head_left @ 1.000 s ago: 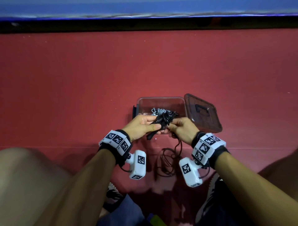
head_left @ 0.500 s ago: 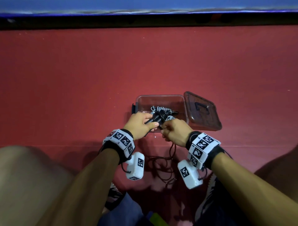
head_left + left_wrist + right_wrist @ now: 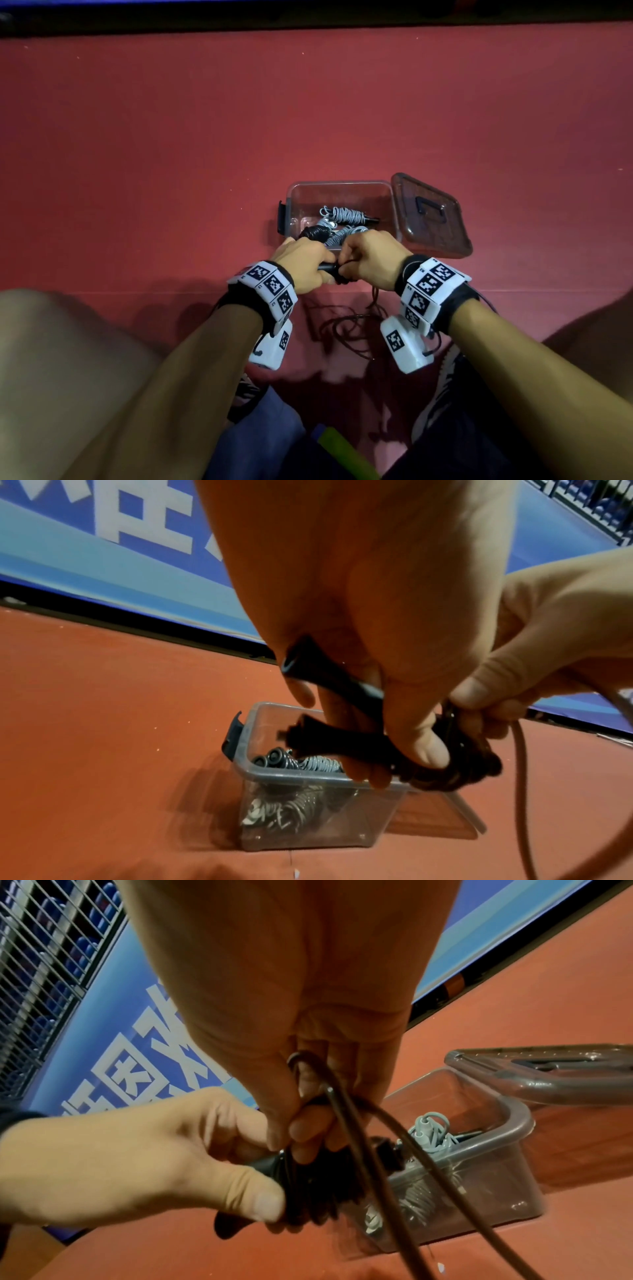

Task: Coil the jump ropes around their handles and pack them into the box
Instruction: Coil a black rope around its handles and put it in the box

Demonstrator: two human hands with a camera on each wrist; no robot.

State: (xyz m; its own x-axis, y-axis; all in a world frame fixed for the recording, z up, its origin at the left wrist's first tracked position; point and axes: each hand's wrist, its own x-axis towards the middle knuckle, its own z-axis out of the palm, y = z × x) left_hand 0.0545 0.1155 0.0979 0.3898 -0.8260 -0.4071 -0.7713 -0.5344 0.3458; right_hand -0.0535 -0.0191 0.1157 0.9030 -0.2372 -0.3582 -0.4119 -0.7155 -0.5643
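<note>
Where the fingers meet, the left hand [image 3: 303, 262] curls tightly around two black handles [image 3: 337, 685] held side by side, thumb [image 3: 423, 746] pressed over the lower one. The right hand [image 3: 368, 258] pinches the dark rope [image 3: 346, 1123] between thumb and fingertips, right against the turns already wound around the handles — one black jump rope in all, held just in front of the box's near edge. From the right hand the unwound cord drops and lies in loose loops [image 3: 349, 329] on the red floor [image 3: 171, 154] between the wrists. Beyond the knuckles stands one clear plastic box [image 3: 291, 205], open, with coiled grey jump ropes [image 3: 342, 216] inside — how many I cannot tell. One lid [image 3: 431, 216] with a dark handle leans against the box's right side.
</note>
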